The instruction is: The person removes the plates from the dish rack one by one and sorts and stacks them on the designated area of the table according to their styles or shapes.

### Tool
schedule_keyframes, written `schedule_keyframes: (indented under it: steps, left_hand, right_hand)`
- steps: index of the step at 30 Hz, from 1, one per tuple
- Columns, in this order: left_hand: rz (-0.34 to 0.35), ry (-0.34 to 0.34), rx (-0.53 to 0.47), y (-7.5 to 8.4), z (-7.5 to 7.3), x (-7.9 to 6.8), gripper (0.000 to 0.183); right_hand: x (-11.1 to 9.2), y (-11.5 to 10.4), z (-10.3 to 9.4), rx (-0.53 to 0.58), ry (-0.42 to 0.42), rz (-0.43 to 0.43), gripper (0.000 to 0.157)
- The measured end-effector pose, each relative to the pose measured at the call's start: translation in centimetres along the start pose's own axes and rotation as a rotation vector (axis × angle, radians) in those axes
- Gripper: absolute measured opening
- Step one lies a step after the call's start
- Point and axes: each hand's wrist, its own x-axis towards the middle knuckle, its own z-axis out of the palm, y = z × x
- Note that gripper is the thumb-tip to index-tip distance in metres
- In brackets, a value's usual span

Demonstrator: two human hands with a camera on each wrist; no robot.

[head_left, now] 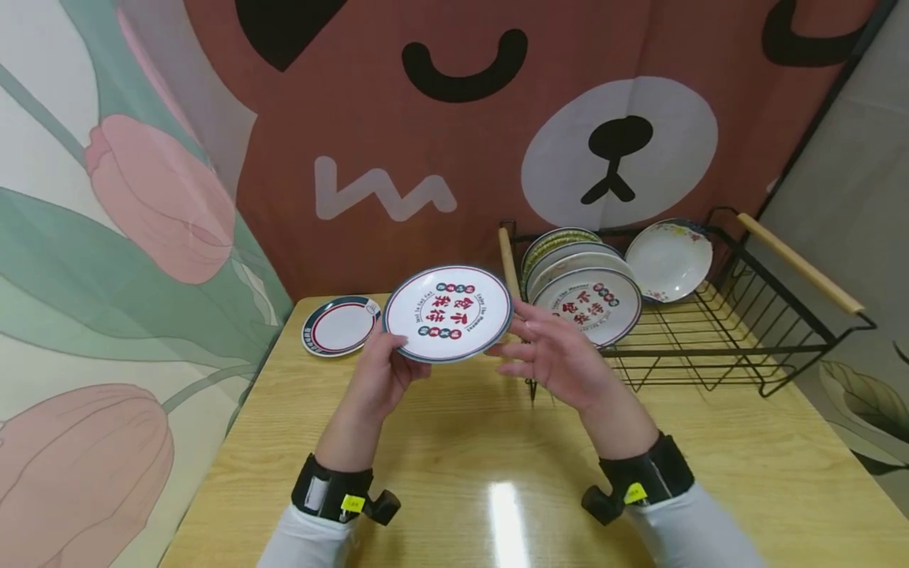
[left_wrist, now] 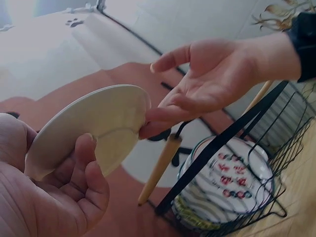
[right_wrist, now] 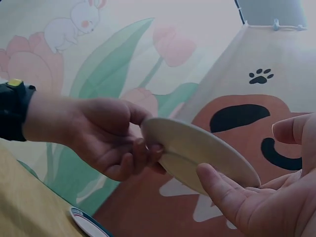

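My left hand (head_left: 382, 377) pinches the left edge of a white plate (head_left: 449, 312) with a blue-green rim and red lettering, thumb on top and fingers beneath. Held above the table, the plate tilts, and its pale underside (left_wrist: 106, 123) shows in the left wrist view. At its right edge my right hand (head_left: 561, 355) has its fingers spread, fingertips right at the rim and thumb raised clear. Left of the held plate, a second white plate (head_left: 339, 325) with a dark blue band and a red ring lies on the table.
A black wire rack (head_left: 710, 347) with wooden handles stands on the right of the wooden table (head_left: 454, 457). Several plates (head_left: 616, 319) lean in its left part, the front one with matching red lettering. A flower-edged dish (head_left: 669, 262) leans at the back. Printed cloth (head_left: 383, 102) hangs behind.
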Motion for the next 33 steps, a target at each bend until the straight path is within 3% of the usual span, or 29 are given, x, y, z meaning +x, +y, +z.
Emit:
schedule_keyframes:
  steps: [6, 12, 18, 26, 33]
  left_hand:
    - [0.034, 0.094, -0.017, 0.0, -2.2, 1.1, 0.057]
    - [0.021, 0.214, -0.01, -0.1, -5.3, 1.9, 0.05]
    - [0.003, 0.343, -0.003, -0.9, -8.4, 2.9, 0.046]
    - [-0.087, 0.557, 0.013, -3.2, -12.4, 3.9, 0.047]
    - [-0.142, 0.686, 0.028, -4.5, -15.5, 4.1, 0.054]
  right_hand:
    - [1.0, 1.8, 1.2, -0.061, 0.071, 0.095, 0.065]
    - [2.0, 3.5, 2.0, -0.113, 0.064, 0.133, 0.065]
    - [3.4, 5.8, 2.3, -0.078, 0.119, 0.186, 0.068]
    - [4.9, 10.7, 1.1, -0.067, 0.278, 0.315, 0.068]
    - [4.9, 12.9, -0.4, -0.111, 0.301, 0.346, 0.068]
